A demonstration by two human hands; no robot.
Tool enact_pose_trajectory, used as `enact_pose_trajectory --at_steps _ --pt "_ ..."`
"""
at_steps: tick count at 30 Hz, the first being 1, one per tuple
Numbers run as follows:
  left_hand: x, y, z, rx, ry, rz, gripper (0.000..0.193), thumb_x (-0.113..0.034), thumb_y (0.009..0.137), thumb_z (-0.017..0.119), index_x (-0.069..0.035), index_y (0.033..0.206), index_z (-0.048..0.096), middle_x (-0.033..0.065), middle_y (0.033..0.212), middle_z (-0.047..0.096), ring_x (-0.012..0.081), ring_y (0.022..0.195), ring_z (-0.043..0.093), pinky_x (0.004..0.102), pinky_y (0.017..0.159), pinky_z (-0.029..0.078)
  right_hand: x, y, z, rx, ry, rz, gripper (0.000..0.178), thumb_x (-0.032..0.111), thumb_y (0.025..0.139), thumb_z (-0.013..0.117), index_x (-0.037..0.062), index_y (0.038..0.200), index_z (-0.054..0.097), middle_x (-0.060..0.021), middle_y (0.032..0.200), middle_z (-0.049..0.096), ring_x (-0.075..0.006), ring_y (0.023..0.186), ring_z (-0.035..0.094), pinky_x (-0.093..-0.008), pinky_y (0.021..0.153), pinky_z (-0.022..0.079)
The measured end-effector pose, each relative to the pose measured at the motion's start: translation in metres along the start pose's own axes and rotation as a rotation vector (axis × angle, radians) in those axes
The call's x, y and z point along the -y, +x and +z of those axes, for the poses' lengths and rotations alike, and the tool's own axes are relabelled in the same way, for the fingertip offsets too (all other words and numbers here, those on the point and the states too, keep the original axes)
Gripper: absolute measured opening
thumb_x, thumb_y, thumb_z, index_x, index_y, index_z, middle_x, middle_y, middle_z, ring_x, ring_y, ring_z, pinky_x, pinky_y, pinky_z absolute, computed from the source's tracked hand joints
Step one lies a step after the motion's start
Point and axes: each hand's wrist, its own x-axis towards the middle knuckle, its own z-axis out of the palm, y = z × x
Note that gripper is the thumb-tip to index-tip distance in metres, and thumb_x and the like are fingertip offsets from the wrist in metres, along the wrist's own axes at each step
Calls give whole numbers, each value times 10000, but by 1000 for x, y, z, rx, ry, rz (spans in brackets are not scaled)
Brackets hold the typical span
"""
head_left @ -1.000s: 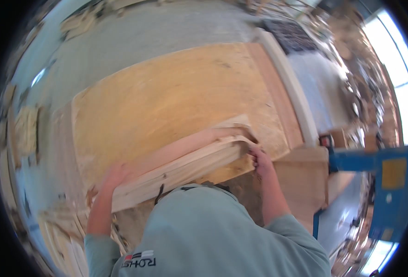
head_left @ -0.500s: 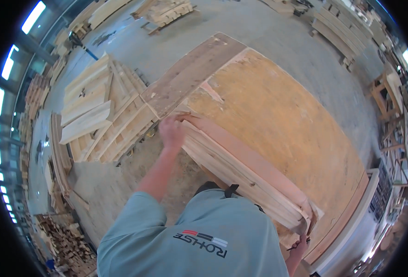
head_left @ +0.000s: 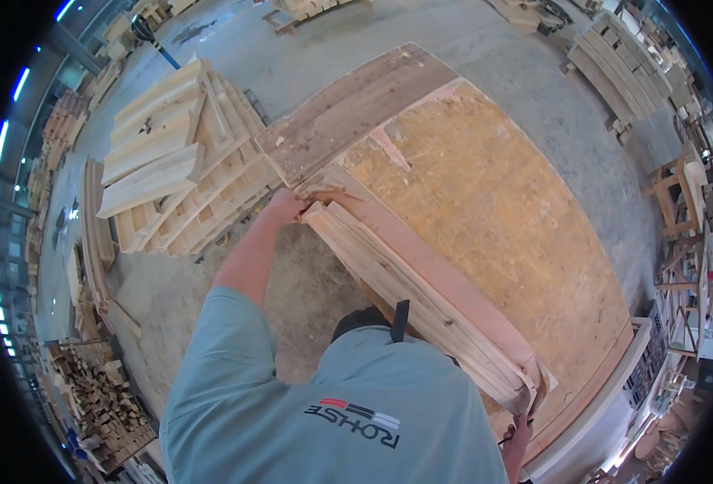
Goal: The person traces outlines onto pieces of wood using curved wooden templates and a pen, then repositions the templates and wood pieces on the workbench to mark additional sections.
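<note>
A long pale wooden plank (head_left: pixel 397 282) lies along the near edge of the worktable (head_left: pixel 493 218), running from the upper left to the lower right. Beside it, on the tabletop side, stretches a reddish-brown curved strip (head_left: pixel 433 262). My left hand (head_left: pixel 286 207) has its fingers curled at the plank's far left end, close to the strip's tip. Down at the opposite end, my right hand (head_left: pixel 519 434) is closed around a thin dark tool (head_left: pixel 506 440), mostly hidden by the fingers.
Left of the table stands a stack of curved pale boards (head_left: pixel 155 169). A brown plank section (head_left: pixel 356 113) extends the tabletop at the far left. Offcuts (head_left: pixel 98 403) are heaped at the lower left, and a wooden rack (head_left: pixel 683 194) stands at the right.
My left hand, blurred before, has come to the plank's left end and is steadier. The view has shifted a little. My right hand stays at the lower right end.
</note>
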Motion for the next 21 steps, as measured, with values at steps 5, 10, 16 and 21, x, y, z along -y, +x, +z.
enact_pose_trajectory --at_steps 5,10,16,21 --pt "8 15 5 -9 -36 -141 256 -251 813 751 -16 725 696 65 586 611 200 456 534 339 459 435 6 -7 -2 5 -40 49 280 376 953 644 149 1076 533 -4 930 601 -98 581 491 -206 386 324" --pt "53 33 18 -3 495 114 255 -349 818 698 -96 848 713 93 749 694 257 653 660 412 602 524 3 -18 -11 9 -64 -6 394 342 889 705 118 1176 556 -1 849 578 -102 572 495 -215 381 320" --pt "94 53 0 264 -331 227 204 -264 950 602 -81 975 688 35 765 627 148 634 580 319 588 522 24 -40 20 -7 -15 3 330 379 909 685 156 1146 637 15 711 551 -76 494 441 -225 391 336" --pt "85 79 -15 80 -506 -248 168 -216 967 605 -61 1007 658 1 752 564 105 605 511 250 582 543 0 -6 2 58 204 -49 326 346 905 708 34 994 684 -48 934 694 -107 660 583 -226 425 355"
